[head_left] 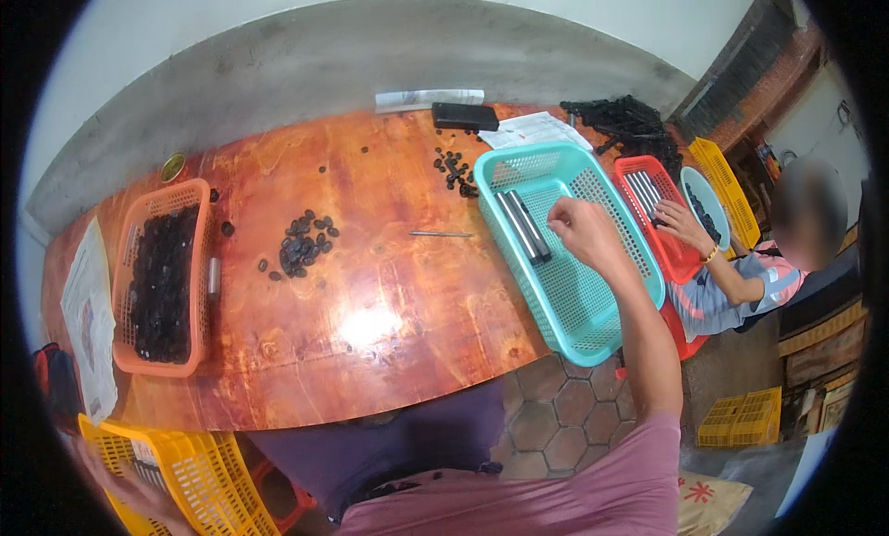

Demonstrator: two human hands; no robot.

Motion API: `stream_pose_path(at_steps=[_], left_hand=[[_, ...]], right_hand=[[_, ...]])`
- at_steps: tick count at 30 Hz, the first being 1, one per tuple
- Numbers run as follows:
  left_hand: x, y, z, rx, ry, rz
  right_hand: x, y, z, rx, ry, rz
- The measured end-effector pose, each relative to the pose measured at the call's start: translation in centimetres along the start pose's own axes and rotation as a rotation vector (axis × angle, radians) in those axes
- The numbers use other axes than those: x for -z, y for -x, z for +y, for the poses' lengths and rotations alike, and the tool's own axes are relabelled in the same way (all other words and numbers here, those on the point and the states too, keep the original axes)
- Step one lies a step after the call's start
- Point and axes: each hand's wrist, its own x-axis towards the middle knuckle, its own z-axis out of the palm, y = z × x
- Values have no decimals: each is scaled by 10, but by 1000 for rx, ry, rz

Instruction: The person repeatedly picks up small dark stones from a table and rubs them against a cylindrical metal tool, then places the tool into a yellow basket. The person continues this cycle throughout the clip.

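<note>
two hands (582, 227) (130, 485) well apart

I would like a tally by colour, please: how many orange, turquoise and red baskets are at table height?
Orange basket: 1
Turquoise basket: 1
Red basket: 1
Total: 3

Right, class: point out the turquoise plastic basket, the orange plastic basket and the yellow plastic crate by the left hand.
Turquoise plastic basket (567, 291): head view, mesh floor.
Orange plastic basket (162, 369): head view, near rim.
Yellow plastic crate (211, 480): head view, slotted wall.
</note>
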Motion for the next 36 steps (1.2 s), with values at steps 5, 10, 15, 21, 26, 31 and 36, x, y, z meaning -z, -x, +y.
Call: stream_pose_path(at_steps=[5, 10, 15, 21, 26, 31, 36], left_hand=[[-60, 19, 177, -113, 576, -355], [-132, 8, 272, -128, 944, -550], [-174, -2, 301, -26, 1111, -622], [-239, -24, 311, 76, 1205, -638], [-232, -20, 300, 852, 1722, -780], [-250, -24, 276, 800, 2169, -912], [-249, -34, 273, 727, 2338, -927]], right_hand=[[-44, -42, 42, -175, -64, -199], [-64, -44, 42, -250, -8, -194], [-61, -44, 22, -288, -2, -253], [-68, -47, 46, -250, 328, -145], [3, -32, -12, -129, -38, 151], [9, 16, -142, 44, -685, 22], [-78, 22, -248, 247, -589, -270]])
